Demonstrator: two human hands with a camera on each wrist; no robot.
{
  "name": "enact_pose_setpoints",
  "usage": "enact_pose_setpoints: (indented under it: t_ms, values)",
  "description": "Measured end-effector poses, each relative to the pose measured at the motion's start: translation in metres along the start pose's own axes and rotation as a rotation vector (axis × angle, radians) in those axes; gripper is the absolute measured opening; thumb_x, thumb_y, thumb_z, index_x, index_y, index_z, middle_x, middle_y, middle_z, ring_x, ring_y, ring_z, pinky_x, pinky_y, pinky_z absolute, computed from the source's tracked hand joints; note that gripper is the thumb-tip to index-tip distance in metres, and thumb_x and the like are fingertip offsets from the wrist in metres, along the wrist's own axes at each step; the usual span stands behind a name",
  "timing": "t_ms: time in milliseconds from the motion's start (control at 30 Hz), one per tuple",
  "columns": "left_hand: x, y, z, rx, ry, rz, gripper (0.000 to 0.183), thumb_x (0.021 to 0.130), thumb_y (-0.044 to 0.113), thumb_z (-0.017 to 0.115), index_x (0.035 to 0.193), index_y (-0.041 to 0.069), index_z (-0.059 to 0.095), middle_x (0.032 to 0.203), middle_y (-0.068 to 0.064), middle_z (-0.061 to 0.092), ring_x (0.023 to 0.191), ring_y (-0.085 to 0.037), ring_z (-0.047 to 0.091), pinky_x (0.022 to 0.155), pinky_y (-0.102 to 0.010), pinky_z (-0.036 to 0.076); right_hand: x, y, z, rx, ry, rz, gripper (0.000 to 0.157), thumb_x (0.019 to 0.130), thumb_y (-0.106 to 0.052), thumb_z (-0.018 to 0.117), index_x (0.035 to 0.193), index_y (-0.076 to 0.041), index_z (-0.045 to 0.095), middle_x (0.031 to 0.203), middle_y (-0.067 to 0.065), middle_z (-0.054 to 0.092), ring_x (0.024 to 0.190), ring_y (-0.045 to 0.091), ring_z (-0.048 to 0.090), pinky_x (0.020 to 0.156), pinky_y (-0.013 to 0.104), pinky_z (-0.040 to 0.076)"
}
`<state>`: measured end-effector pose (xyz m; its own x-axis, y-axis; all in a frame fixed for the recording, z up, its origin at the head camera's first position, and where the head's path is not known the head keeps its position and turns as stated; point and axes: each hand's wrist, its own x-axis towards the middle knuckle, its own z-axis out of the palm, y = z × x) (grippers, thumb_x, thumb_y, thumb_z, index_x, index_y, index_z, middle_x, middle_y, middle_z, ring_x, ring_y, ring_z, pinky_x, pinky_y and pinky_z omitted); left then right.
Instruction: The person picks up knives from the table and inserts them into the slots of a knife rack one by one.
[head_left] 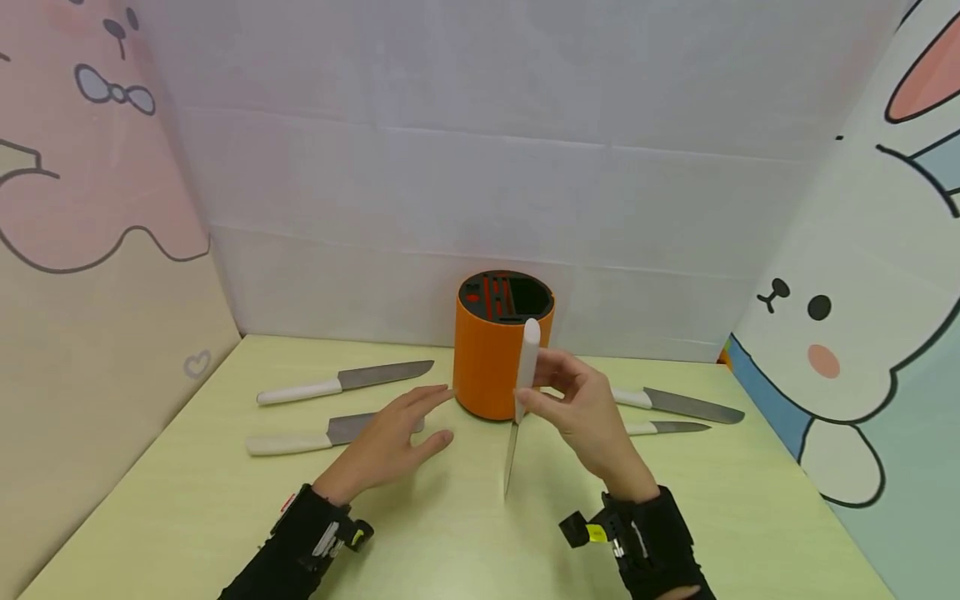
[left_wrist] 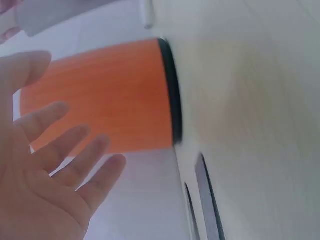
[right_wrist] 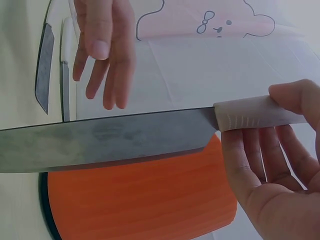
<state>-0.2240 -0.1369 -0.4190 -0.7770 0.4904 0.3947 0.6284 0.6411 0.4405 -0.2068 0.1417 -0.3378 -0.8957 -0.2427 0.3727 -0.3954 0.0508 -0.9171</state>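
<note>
My right hand (head_left: 581,408) pinches a kitchen knife by its white handle (head_left: 528,358), thumb on one side and fingers on the other. The knife's blade (right_wrist: 115,137) points down toward the table in the head view, in front of the orange knife block (head_left: 487,367). That block is a round upright cylinder whose black top has red-edged slots. My left hand (head_left: 393,437) hovers with fingers spread and nothing held, fingertips close to the block's left side. Beneath it a broad-bladed knife with a pale handle (head_left: 288,443) lies partly hidden.
Behind that lies another white-handled knife (head_left: 345,382) on the left. Right of the block lie a larger knife (head_left: 690,406) and a smaller knife (head_left: 671,427), their handles partly behind my right hand. A white wall (head_left: 360,192) stands behind the pale yellow table (head_left: 465,533).
</note>
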Motion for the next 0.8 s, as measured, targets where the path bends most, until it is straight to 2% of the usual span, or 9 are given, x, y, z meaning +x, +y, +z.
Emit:
enact_pose_setpoints:
  t_ms: [100, 200, 333, 467, 633, 800]
  values:
    - [0.009, 0.008, -0.002, -0.151, 0.043, 0.016, 0.051, 0.096, 0.043, 0.056, 0.143, 0.027, 0.042, 0.14, 0.006, 0.045, 0.118, -0.01, 0.047, 0.094, -0.038, 0.047, -0.001, -0.001, 0.0, -0.001, -0.003, -0.001, 0.042, 0.084, -0.01, 0.074, 0.123, -0.01, 0.059, 0.107, 0.013, 0.06, 0.096, 0.029, 0.056, 0.08, 0.035, 0.054]
    - [0.02, 0.019, -0.006, -0.33, 0.082, 0.03, 0.048, 0.097, 0.039, 0.056, 0.141, 0.023, 0.045, 0.136, 0.003, 0.049, 0.113, -0.012, 0.052, 0.093, -0.034, 0.048, -0.001, -0.001, -0.001, 0.001, -0.009, -0.005, 0.043, 0.084, -0.01, 0.074, 0.124, -0.009, 0.059, 0.108, 0.013, 0.06, 0.096, 0.029, 0.056, 0.081, 0.034, 0.054]
    - [0.035, 0.034, -0.013, -0.476, 0.108, -0.008, 0.046, 0.097, 0.038, 0.056, 0.139, 0.021, 0.047, 0.134, 0.001, 0.051, 0.112, -0.013, 0.053, 0.093, -0.034, 0.048, -0.001, -0.001, -0.001, 0.005, -0.013, -0.01, 0.043, 0.085, -0.01, 0.074, 0.125, -0.008, 0.058, 0.109, 0.013, 0.06, 0.097, 0.029, 0.056, 0.081, 0.033, 0.054]
    - [0.05, 0.051, -0.023, -0.548, 0.138, -0.041, 0.044, 0.098, 0.039, 0.056, 0.137, 0.022, 0.049, 0.13, 0.0, 0.054, 0.11, -0.01, 0.053, 0.091, -0.039, 0.048, -0.001, 0.0, 0.0, 0.011, -0.016, -0.014, 0.042, 0.084, -0.01, 0.074, 0.124, -0.01, 0.059, 0.108, 0.013, 0.06, 0.097, 0.03, 0.056, 0.081, 0.034, 0.054]
    - [0.064, 0.085, -0.041, -0.606, 0.166, -0.014, 0.04, 0.099, 0.027, 0.055, 0.136, 0.015, 0.05, 0.129, -0.006, 0.055, 0.112, -0.014, 0.052, 0.094, -0.046, 0.045, 0.0, 0.0, 0.0, 0.016, -0.021, -0.026, 0.043, 0.084, -0.01, 0.074, 0.125, -0.01, 0.059, 0.108, 0.013, 0.06, 0.097, 0.03, 0.056, 0.08, 0.034, 0.055]
    - [0.073, 0.112, -0.056, -0.628, 0.164, 0.0, 0.038, 0.099, 0.022, 0.055, 0.135, 0.012, 0.051, 0.128, -0.006, 0.056, 0.114, -0.015, 0.051, 0.095, -0.044, 0.044, 0.0, 0.0, 0.001, 0.024, -0.025, -0.029, 0.043, 0.084, -0.008, 0.074, 0.124, -0.007, 0.059, 0.108, 0.013, 0.06, 0.097, 0.03, 0.056, 0.08, 0.034, 0.055]
